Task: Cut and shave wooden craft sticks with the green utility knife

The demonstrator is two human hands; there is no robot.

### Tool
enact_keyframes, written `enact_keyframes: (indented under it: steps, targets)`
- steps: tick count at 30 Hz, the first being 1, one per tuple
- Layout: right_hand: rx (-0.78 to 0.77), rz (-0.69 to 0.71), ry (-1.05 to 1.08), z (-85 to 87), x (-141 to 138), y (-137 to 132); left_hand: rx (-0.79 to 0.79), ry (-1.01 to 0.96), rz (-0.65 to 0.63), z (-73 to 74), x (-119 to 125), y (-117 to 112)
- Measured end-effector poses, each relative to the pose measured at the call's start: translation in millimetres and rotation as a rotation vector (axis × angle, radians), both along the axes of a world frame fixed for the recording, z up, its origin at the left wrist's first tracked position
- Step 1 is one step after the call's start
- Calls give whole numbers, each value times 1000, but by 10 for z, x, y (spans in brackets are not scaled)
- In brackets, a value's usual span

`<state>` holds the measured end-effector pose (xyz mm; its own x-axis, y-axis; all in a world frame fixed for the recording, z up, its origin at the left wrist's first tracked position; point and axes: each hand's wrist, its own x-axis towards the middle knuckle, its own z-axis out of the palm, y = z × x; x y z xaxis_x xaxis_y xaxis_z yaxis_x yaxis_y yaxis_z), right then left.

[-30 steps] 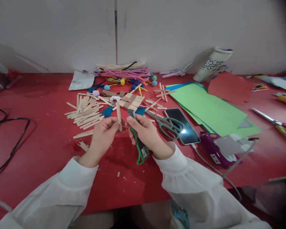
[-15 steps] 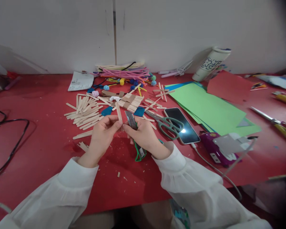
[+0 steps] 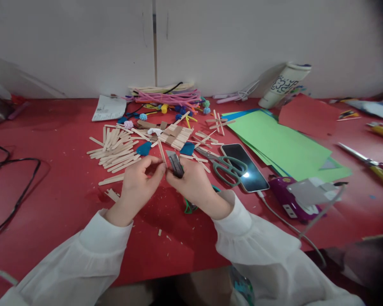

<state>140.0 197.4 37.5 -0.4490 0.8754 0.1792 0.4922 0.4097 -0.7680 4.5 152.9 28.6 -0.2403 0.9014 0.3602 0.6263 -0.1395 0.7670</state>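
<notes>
My left hand (image 3: 138, 183) pinches a thin wooden craft stick (image 3: 161, 153) that points up and away from me. My right hand (image 3: 191, 182) is closed round a green utility knife (image 3: 178, 164); its grey blade end sticks up right beside the stick, and the green handle end shows below the wrist. Both hands meet over the red table (image 3: 51, 178), just in front of a pile of loose craft sticks (image 3: 115, 148) and a small panel of glued sticks (image 3: 175, 135).
Green-handled scissors (image 3: 225, 165) and a phone (image 3: 244, 166) lie right of my hands, with green paper sheets (image 3: 281, 146) and a purple device (image 3: 290, 197) beyond. Pipe cleaners (image 3: 169, 97) and pompoms sit at the back. A black cable (image 3: 15, 187) loops at left. Wood shavings dot the table.
Both hands have moved slightly away from me and closer together. The knife has tipped up, so more of its handle is hidden under my right hand.
</notes>
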Motion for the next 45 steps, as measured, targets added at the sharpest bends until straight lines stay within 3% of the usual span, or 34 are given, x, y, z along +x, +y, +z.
enact_keyframes:
  steps: [7,17,34,37,42,45]
  targets:
    - [-20,15,-34,-7,-4,-18,-22,42,-15,59,15,-3]
    - [-12,8,-56,6,-2,-27,-55,11,-42,-22,-50,0]
    - [16,35,-52,-9,-12,-31,-91,37,76,57,7,11]
    - [-70,66,11,-15,2,-25,-92,91,83,55,-1,16]
    - [-379,138,143,18,50,7,-86,112,60,84,-15,18]
    - [-434,156,180,53,70,33,-95,59,44,110,-6,13]
